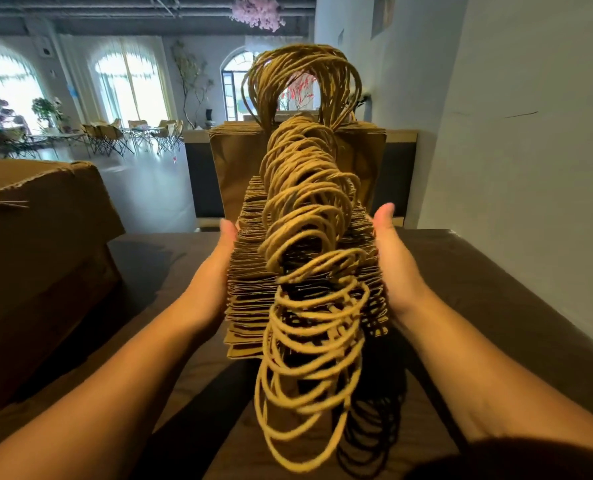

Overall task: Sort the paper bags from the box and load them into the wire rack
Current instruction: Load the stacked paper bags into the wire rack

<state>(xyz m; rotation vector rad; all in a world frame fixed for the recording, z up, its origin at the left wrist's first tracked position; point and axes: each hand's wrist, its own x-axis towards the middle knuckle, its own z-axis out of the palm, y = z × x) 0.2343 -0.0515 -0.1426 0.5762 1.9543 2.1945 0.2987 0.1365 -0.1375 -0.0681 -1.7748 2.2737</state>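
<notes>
Pressing in from both sides, the left hand and right hand hold a thick stack of brown paper bags between flat palms, fingers straight along its edges. The bags are folded flat and packed face to face, their twisted paper handles looping in a long row toward the camera. The stack hangs over a dark surface, with a cardboard box at the left.

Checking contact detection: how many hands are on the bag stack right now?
2. The left hand presses the left side of the paper bag stack, and the right hand presses its right side. Fingers are mostly hidden behind the stack.
</notes>
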